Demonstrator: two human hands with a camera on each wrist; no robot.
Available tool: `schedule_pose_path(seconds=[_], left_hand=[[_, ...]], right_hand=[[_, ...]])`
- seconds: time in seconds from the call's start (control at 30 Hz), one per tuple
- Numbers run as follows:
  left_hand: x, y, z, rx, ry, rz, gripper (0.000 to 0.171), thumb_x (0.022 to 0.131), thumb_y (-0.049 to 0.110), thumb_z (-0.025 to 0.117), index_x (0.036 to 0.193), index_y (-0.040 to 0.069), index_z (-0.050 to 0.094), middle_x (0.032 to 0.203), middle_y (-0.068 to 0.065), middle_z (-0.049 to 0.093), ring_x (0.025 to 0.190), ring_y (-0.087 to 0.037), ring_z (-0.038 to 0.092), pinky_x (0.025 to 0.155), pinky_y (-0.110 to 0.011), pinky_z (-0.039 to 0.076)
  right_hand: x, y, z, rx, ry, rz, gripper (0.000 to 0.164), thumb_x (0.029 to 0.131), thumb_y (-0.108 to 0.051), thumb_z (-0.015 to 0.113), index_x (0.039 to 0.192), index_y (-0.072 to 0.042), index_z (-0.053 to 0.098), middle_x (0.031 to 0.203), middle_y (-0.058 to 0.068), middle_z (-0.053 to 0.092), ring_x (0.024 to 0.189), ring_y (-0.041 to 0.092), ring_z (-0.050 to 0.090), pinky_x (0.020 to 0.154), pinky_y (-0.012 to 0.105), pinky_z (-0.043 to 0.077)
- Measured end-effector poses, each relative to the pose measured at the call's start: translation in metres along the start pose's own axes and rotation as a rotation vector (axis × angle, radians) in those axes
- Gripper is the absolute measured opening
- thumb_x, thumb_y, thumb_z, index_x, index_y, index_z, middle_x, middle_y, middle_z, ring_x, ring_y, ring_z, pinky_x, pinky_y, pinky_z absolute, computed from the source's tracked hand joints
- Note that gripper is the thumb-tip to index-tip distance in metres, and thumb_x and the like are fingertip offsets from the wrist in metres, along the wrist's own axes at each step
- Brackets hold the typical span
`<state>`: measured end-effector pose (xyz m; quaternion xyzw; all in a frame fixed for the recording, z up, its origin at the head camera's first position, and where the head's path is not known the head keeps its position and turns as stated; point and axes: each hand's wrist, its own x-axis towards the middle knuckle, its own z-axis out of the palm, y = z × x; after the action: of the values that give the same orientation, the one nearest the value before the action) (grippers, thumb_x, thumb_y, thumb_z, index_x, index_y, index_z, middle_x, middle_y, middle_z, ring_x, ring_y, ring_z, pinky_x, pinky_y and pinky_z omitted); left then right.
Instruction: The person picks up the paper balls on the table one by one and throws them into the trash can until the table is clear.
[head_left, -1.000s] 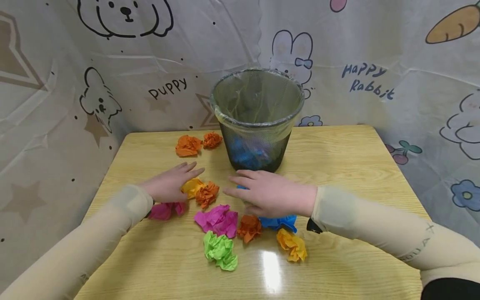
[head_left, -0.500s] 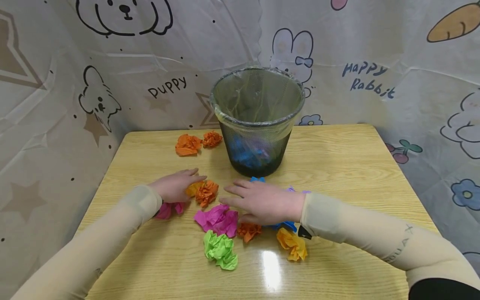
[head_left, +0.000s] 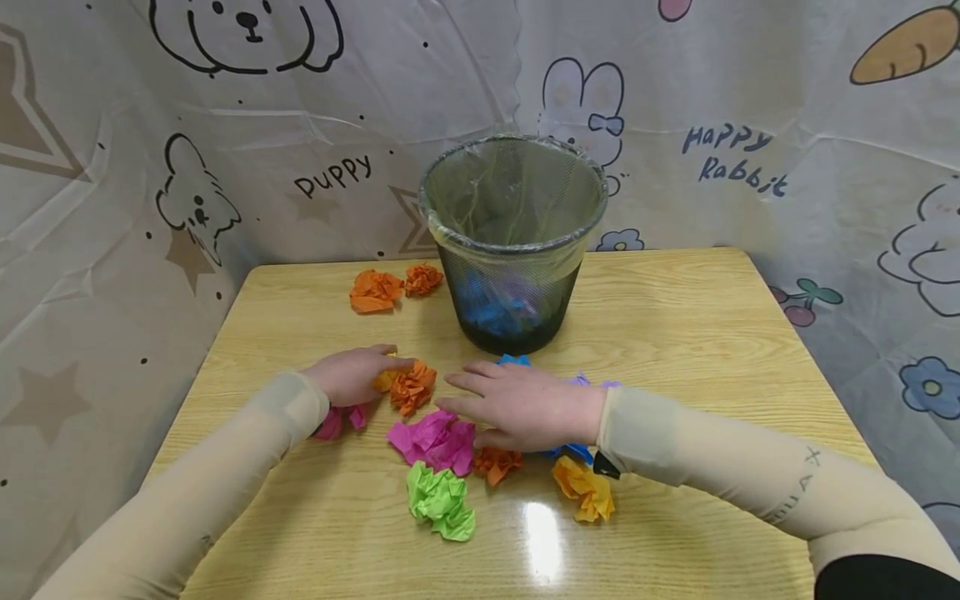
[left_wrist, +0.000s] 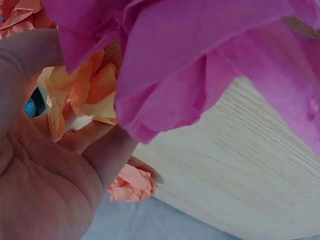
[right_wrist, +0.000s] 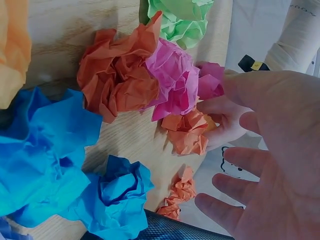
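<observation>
yellow paper (left_wrist: 75,92), green paper (head_left: 441,502), cartoon-print backdrop (head_left: 465,92)

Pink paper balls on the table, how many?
2: one pink ball by the left hand, a second pink ball behind the green ball. More may be hidden.

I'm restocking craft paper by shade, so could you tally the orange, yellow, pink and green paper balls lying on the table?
Orange paper balls: 4
Yellow paper balls: 2
Pink paper balls: 2
Green paper ball: 1
Total: 9
</observation>
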<state>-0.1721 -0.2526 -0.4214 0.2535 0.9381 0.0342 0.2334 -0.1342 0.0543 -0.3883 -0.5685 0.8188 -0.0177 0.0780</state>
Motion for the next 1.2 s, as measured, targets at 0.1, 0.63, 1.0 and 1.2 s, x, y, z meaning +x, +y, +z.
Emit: schedule_pose_path(seconds=[0.1,0.63,1.0,1.2], left_hand=[[0.000,0.000,0.001,0.002,0.015,0.015,0.060,0.096,-0.001,0.063,0.153,0.016,0.051,0.154,-0.031,0.040,0.134,-0.049,0.048,0.109,-0.059,0.041],[0.004,-0.001,0.005,-0.007,0.097,0.036,0.048,0.094,-0.007,0.061,0.138,0.009,0.065,0.136,-0.028,0.058,0.123,-0.044,0.059,0.106,-0.057,0.046],[0.000,-0.007,0.003,-0.031,0.124,0.063,0.050,0.089,-0.013,0.060,0.134,0.007,0.068,0.122,-0.017,0.065,0.112,-0.035,0.064,0.099,-0.052,0.052],[-0.006,-0.012,-0.011,-0.101,0.109,-0.013,0.063,0.080,-0.010,0.070,0.140,0.009,0.064,0.130,-0.018,0.061,0.111,-0.032,0.062,0.092,-0.048,0.054]], right_hand=[[0.001,0.001,0.000,-0.001,0.000,0.002,0.065,0.103,-0.045,0.060,0.161,-0.024,0.038,0.165,0.010,0.031,0.151,0.034,0.028,0.120,0.050,0.030],[0.005,0.003,0.002,0.013,-0.011,0.012,0.065,0.103,-0.045,0.060,0.160,-0.023,0.038,0.165,0.011,0.032,0.150,0.036,0.030,0.120,0.050,0.028],[0.007,0.003,0.001,0.037,0.000,-0.003,0.065,0.103,-0.044,0.061,0.161,-0.023,0.038,0.164,0.012,0.032,0.149,0.036,0.031,0.120,0.049,0.028],[0.007,0.002,-0.006,-0.007,0.037,-0.037,0.067,0.103,-0.045,0.060,0.161,-0.021,0.037,0.163,0.014,0.034,0.149,0.036,0.033,0.120,0.046,0.029]])
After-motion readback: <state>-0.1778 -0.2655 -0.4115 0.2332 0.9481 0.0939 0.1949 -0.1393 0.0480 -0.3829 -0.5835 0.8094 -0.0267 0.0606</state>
